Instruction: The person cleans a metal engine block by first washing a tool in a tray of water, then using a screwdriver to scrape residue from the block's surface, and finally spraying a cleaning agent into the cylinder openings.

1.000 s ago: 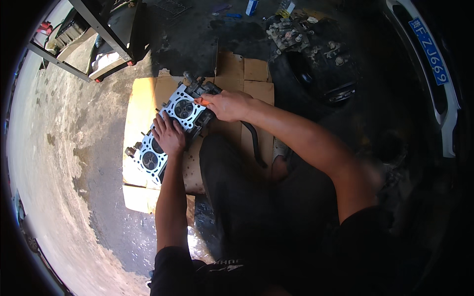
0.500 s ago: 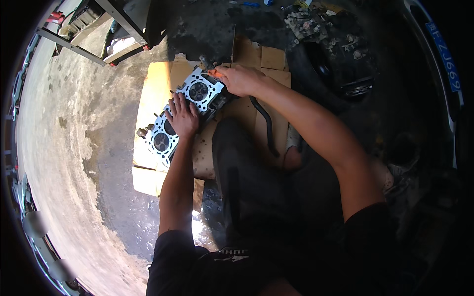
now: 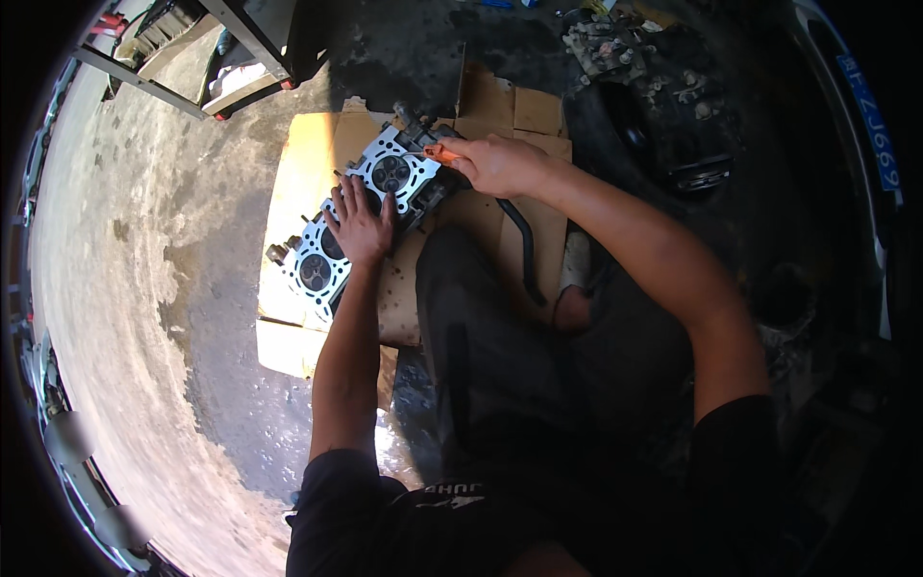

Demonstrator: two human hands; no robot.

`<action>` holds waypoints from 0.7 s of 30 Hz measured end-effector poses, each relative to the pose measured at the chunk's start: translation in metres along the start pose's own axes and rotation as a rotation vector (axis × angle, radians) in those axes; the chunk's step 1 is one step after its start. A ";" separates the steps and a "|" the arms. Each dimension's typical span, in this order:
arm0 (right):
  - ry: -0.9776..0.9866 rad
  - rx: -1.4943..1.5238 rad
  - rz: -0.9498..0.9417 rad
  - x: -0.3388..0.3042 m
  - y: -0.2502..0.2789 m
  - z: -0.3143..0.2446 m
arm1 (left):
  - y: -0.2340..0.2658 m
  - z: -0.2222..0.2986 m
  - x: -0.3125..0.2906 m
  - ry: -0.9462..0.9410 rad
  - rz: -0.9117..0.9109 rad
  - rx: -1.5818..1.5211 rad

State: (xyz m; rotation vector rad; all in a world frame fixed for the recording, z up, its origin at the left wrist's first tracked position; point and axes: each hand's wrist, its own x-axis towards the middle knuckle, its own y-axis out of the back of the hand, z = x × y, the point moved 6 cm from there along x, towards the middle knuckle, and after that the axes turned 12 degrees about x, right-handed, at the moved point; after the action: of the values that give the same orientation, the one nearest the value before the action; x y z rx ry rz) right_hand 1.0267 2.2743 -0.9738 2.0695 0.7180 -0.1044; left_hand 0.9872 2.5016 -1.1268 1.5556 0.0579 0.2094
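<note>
An engine cylinder head [image 3: 415, 188] lies slantwise on flattened cardboard [image 3: 304, 159], its pale machined face up and its round, dark combustion chambers showing valves. My left hand [image 3: 360, 229] rests flat on the middle of that face, fingers spread, hiding part of it. At the upper right end, my right hand [image 3: 502, 165] is closed around a small orange-handled tool [image 3: 442, 154]. A thin tip reaches from the tool over the face's edge; its exact kind is hard to make out.
A black curved hose [image 3: 527, 245] lies on the cardboard, right of my knee. Loose metal parts [image 3: 606, 53] are heaped at the far right, near a dark rounded object [image 3: 625, 125]. A metal-framed rack [image 3: 159, 93] stands far left. A car's edge [image 3: 870, 192] borders the right.
My right hand has drawn back slightly to the right and down with the orange-handled tool, uncovering more of the head's upper end. The left hand stays pressed on the face.
</note>
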 end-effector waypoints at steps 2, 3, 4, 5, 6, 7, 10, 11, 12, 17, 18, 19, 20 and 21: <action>-0.060 -0.006 -0.031 -0.003 0.002 -0.024 | -0.001 -0.005 -0.003 0.005 0.011 0.008; -0.050 -0.017 -0.006 0.001 0.000 -0.024 | -0.001 -0.005 -0.004 0.003 0.022 0.015; -0.039 -0.032 0.021 0.008 -0.001 -0.022 | 0.000 -0.006 -0.003 0.002 0.036 0.018; -0.030 -0.046 0.050 0.014 -0.001 -0.019 | 0.001 -0.005 -0.003 0.001 0.032 0.013; -0.030 -0.053 0.050 0.021 -0.006 -0.017 | 0.001 -0.005 -0.002 0.000 0.029 0.008; -0.030 -0.060 0.051 0.027 -0.009 -0.019 | 0.001 -0.005 -0.001 -0.001 0.026 0.005; -0.054 -0.093 0.009 0.037 -0.010 -0.021 | 0.002 -0.001 -0.001 -0.021 0.030 0.005; -0.065 -0.106 -0.015 0.039 -0.011 -0.023 | 0.003 -0.001 -0.001 -0.021 0.022 -0.006; 0.012 -0.126 0.045 0.046 -0.014 -0.017 | 0.004 0.000 -0.002 -0.023 0.027 -0.007; -0.072 -0.115 -0.006 0.041 -0.010 -0.032 | 0.007 -0.005 -0.003 -0.010 0.023 -0.014; -0.092 -0.114 -0.016 0.041 -0.010 -0.033 | 0.007 -0.005 -0.003 -0.009 0.023 -0.010; -0.096 -0.080 -0.024 0.041 -0.011 -0.031 | 0.007 -0.005 -0.004 -0.009 0.019 -0.004; -0.100 -0.046 -0.032 0.042 -0.011 -0.029 | 0.007 -0.005 -0.004 -0.006 0.022 -0.013; -0.104 -0.012 -0.041 0.043 -0.010 -0.027 | 0.007 -0.004 -0.003 -0.004 0.024 -0.022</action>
State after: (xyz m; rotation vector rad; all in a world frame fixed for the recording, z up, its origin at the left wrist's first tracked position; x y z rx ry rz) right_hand 1.0514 2.3193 -0.9803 2.0226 0.6950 -0.2289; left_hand 0.9833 2.5055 -1.1204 1.5358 0.0339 0.2253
